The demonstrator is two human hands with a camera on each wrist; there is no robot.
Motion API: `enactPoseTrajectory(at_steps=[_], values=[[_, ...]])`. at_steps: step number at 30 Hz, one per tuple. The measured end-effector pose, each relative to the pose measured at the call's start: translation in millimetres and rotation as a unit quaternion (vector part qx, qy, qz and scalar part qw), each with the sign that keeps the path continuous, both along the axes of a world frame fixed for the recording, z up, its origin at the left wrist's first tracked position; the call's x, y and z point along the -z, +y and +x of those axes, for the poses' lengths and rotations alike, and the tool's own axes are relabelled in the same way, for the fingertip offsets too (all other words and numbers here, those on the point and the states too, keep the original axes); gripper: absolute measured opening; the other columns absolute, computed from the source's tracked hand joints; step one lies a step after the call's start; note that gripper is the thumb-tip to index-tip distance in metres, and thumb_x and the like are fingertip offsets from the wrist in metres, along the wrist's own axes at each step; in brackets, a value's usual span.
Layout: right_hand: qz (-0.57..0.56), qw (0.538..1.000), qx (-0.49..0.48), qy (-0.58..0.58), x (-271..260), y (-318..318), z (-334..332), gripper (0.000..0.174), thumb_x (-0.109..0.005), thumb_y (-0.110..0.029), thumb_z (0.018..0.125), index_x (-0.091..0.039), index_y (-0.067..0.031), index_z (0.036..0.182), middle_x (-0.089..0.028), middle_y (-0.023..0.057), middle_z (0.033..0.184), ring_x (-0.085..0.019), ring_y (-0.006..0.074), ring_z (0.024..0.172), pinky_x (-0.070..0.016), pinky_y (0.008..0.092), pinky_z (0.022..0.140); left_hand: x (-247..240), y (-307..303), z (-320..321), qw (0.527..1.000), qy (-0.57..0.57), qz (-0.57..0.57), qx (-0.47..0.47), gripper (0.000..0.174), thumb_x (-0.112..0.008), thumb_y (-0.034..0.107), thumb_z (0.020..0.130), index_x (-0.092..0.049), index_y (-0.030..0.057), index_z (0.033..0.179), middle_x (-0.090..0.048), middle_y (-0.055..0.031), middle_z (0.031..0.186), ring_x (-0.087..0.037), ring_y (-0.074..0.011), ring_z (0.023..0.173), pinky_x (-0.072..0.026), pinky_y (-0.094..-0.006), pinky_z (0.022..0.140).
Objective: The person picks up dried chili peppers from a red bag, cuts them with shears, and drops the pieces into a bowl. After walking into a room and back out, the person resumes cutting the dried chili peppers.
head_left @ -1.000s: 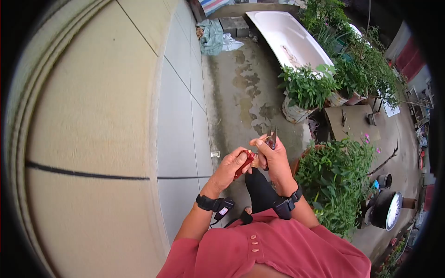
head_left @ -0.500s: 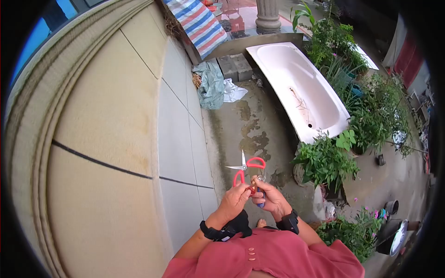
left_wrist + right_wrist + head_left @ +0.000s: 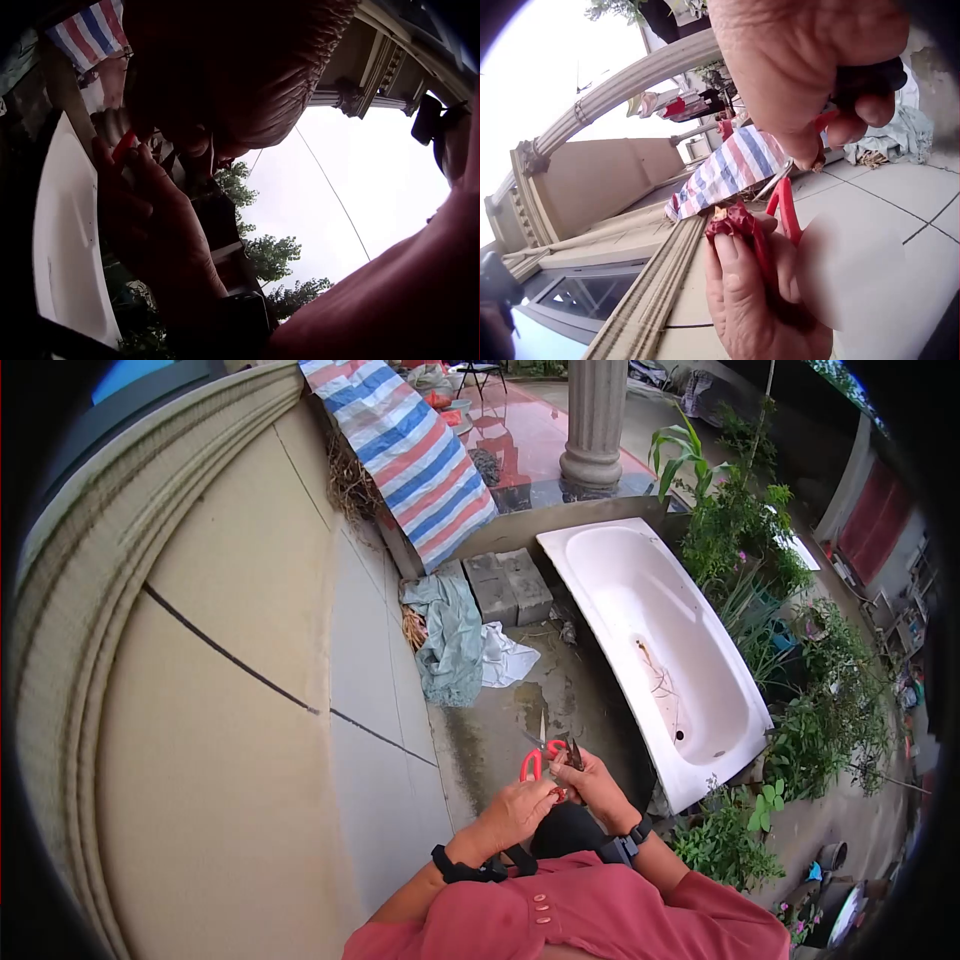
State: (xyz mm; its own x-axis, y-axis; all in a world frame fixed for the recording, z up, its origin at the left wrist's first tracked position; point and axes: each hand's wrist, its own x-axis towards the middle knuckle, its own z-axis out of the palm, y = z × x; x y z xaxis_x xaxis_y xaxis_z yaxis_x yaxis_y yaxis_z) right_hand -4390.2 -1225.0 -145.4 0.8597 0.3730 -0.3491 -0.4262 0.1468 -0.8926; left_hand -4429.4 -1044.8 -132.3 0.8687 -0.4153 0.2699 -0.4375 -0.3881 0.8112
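In the head view my left hand (image 3: 515, 815) pinches a wrinkled dried red chili (image 3: 557, 793), whose broken, pale end shows in the right wrist view above the thumb. My right hand (image 3: 598, 785) grips dark snips (image 3: 574, 754) with their pointed blades upward. In the right wrist view its fingers curl round the black handle (image 3: 870, 79), and a small brown bit (image 3: 819, 161) sits at the fingertips. Red-handled scissors (image 3: 531, 765), blades parted, appear just beyond both hands' fingertips; I cannot tell whether a hand holds them. The left wrist view is dark, with the right hand (image 3: 169, 225) opposite.
A tiled wall (image 3: 230, 630) runs along the left. Ahead lie a green cloth (image 3: 450, 645), a white cloth (image 3: 505, 657) and grey blocks (image 3: 508, 588) below a striped tarp (image 3: 410, 455). A white bathtub (image 3: 640, 660) and leafy plants (image 3: 730, 845) stand to the right.
The head view has tilted up, bringing in more tarp, pillar and tub. The red-handled scissors, unseen a second ago, came into view with blades wide apart; they now overlap the right hand more.
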Motion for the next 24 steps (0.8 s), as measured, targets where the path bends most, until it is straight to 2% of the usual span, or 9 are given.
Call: enactPoseTrajectory(at_steps=[2,4,7,10,14,16,20,21,24], values=[[-0.013,1.000,0.007,0.014,9.0,12.8,55.6,0.010,-0.060,-0.016,0.093,-0.055,-0.0092,0.088,-0.054,-0.0021,0.071,-0.039,0.0025,0.047,-0.0288,0.0191,0.042,9.8,8.1,66.6,1.000,-0.020,0.016,0.010,0.013,-0.053,0.014,0.092,-0.057,0.0022,0.094,-0.059,-0.0158,0.079,-0.058,-0.0361,0.077,-0.0452,-0.0436,0.068],[0.131,0.986,-0.011,0.100,27.5,12.2,119.9,0.010,-0.060,-0.019,0.093,-0.054,-0.0108,0.095,-0.052,-0.0017,0.074,-0.036,0.0023,0.046,-0.0264,0.0183,0.041,6.1,14.7,140.7,0.999,-0.025,0.012,0.029,0.010,-0.055,0.013,0.090,-0.056,0.0029,0.090,-0.059,-0.0149,0.078,-0.057,-0.0356,0.075,-0.0445,-0.0435,0.067],[0.364,0.900,-0.027,0.240,51.2,-1.9,263.0,0.010,-0.058,-0.018,0.094,-0.053,-0.0118,0.100,-0.047,-0.0031,0.072,-0.033,0.0019,0.045,-0.0241,0.0172,0.040,19.8,5.2,296.9,0.993,-0.081,0.044,0.068,0.008,-0.058,0.011,0.088,-0.055,0.0042,0.086,-0.058,-0.0138,0.077,-0.057,-0.0346,0.076,-0.0449,-0.0429,0.067],[0.434,0.866,-0.046,0.245,51.7,-6.3,378.4,0.009,-0.058,-0.016,0.094,-0.053,-0.0110,0.100,-0.049,-0.0026,0.075,-0.032,0.0014,0.044,-0.0267,0.0175,0.040,12.0,7.4,397.7,0.979,-0.101,0.128,0.126,0.008,-0.061,0.011,0.085,-0.056,0.0053,0.084,-0.059,-0.0125,0.079,-0.058,-0.0331,0.078,-0.0459,-0.0422,0.069],[0.259,0.949,-0.024,0.181,24.9,11.5,495.9,0.014,-0.061,-0.021,0.092,-0.053,-0.0089,0.094,-0.058,0.0015,0.079,-0.039,0.0028,0.046,-0.0317,0.0192,0.040,-16.8,3.5,510.4,0.981,-0.051,0.119,0.147,0.008,-0.062,0.013,0.083,-0.058,0.0062,0.085,-0.062,-0.0107,0.084,-0.060,-0.0316,0.082,-0.0476,-0.0413,0.073],[0.304,0.931,-0.093,0.180,15.2,5.0,546.6,0.012,-0.061,-0.020,0.092,-0.053,-0.0104,0.092,-0.054,-0.0008,0.073,-0.038,0.0029,0.045,-0.0305,0.0196,0.040,-26.0,5.0,557.6,0.987,-0.006,0.056,0.151,0.009,-0.062,0.014,0.084,-0.060,0.0068,0.088,-0.063,-0.0101,0.086,-0.061,-0.0314,0.083,-0.0480,-0.0407,0.074],[0.335,0.928,0.007,0.161,26.9,7.8,641.3,0.009,-0.059,-0.021,0.094,-0.053,-0.0149,0.091,-0.045,-0.0044,0.064,-0.032,0.0025,0.044,-0.0256,0.0192,0.041,-10.2,16.6,659.4,0.941,0.217,0.155,0.210,0.019,-0.050,0.021,0.095,-0.061,0.0061,0.099,-0.066,-0.0072,0.088,-0.065,-0.0253,0.081,-0.0493,-0.0367,0.074],[0.330,0.931,0.034,0.153,28.7,5.4,666.5,0.009,-0.059,-0.021,0.094,-0.052,-0.0150,0.091,-0.044,-0.0046,0.063,-0.032,0.0023,0.044,-0.0255,0.0191,0.041,-2.6,20.3,687.2,0.941,0.263,0.091,0.192,0.025,-0.046,0.025,0.099,-0.059,0.0047,0.104,-0.066,-0.0047,0.083,-0.065,-0.0206,0.078,-0.0495,-0.0343,0.074],[0.361,0.920,0.074,0.134,39.0,-2.6,750.7,0.008,-0.058,-0.019,0.094,-0.053,-0.0138,0.092,-0.045,-0.0042,0.065,-0.032,0.0016,0.043,-0.0263,0.0190,0.041,22.9,32.0,787.9,0.953,0.287,-0.066,0.064,0.028,-0.043,0.027,0.101,-0.056,0.0025,0.107,-0.059,-0.0061,0.111,-0.057,-0.0109,0.099,-0.0459,-0.0286,0.084]])
